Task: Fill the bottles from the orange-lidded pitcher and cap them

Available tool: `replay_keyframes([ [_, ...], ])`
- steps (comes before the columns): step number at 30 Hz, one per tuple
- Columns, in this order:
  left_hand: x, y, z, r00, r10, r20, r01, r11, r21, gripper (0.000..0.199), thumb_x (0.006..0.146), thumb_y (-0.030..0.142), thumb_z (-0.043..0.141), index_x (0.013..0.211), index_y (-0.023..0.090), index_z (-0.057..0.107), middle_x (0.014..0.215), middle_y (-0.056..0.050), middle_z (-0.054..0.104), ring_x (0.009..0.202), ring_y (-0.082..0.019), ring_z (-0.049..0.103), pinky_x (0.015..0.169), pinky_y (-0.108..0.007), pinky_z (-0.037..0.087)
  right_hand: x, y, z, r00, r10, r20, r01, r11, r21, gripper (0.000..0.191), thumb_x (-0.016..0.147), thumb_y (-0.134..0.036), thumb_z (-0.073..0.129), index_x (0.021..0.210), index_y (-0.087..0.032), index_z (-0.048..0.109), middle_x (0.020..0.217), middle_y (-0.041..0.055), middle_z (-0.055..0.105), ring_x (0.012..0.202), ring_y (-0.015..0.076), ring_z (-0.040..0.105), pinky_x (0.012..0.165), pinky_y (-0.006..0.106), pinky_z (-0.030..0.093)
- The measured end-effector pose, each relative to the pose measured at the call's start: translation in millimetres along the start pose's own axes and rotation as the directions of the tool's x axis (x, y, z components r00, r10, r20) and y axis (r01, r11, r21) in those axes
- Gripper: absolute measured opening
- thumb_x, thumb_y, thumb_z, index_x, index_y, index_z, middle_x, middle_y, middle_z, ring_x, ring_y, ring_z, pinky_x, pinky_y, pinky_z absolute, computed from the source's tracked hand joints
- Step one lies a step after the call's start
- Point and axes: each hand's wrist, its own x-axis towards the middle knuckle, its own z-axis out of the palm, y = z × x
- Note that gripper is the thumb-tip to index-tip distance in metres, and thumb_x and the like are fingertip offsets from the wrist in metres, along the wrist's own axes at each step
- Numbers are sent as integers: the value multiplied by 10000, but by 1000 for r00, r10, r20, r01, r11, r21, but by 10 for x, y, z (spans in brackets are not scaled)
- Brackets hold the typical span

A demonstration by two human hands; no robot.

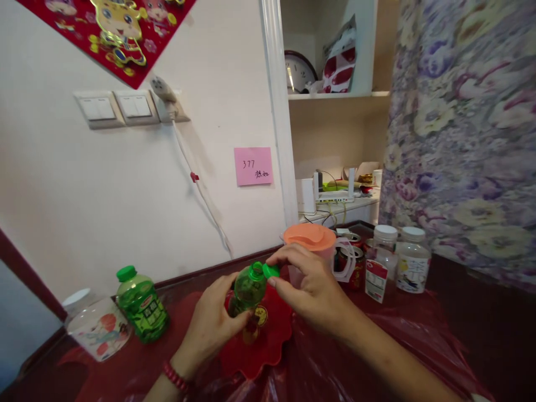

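We seem to be in a home. Before us, a red festive hanging [121,33] with a gilded cartoon figure decorates the white wall, near the light switches [117,106]. A flowered curtain or covering [460,128] fills the right side. We see built-in shelves [335,96] holding a round clock [300,72] and a white router [335,194], and a dark red table [456,301] with drink bottles, jars and a jug with an orange lid [310,237].

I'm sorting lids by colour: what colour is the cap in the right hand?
The cap is bright green, seen best in the head view.
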Motion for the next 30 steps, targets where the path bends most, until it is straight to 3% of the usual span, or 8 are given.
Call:
replay_keyframes([
  [13,-25,89,17,994,83,74,-91,989,115,535,722,245,701,1241,276,576,1140,-57,683,1049,-294,621,913,-428,453,-25,-9,-26,990,-71,120,81,994,-78,246,794,-94,645,1005,-211,692,962,31,637,843,146,599,765,306,496],
  [23,-14,138,-6,994,90,63,-97,990,105,521,727,261,699,1235,277,587,1110,-51,697,1009,-283,632,894,-407,455,-14,-1,-45,989,-84,119,92,994,-66,222,801,-105,656,999,-197,694,955,34,640,842,146,604,785,318,500],
  [30,-19,183,-55,990,127,53,-133,982,132,534,721,239,687,1244,272,583,1104,-44,697,1011,-274,630,911,-404,444,-25,-2,-70,981,-93,170,118,983,-143,286,878,-196,646,1154,-242,708,991,46,611,894,165,595,799,334,492],
])
